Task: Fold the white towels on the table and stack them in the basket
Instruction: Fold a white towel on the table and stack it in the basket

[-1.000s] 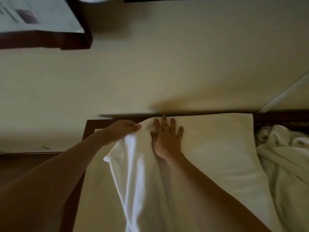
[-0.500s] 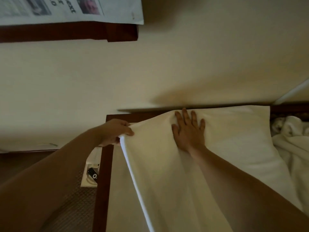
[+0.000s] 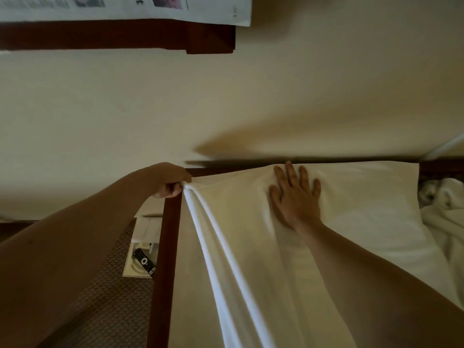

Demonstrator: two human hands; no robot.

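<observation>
While the left hand pinches the white towel at the surface's far-left corner, the right hand presses flat; the newspaper's print is unreadable.

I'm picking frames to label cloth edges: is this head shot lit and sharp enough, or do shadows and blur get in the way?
Head view: dim and warm-toned; the white towel is brightest at its right, with soft fold shadows near the left hand; a dark shadow lies on the wall above the table edge; both forearms are underexposed; the wide lens bends straight lines; edges look slightly soft.
</observation>
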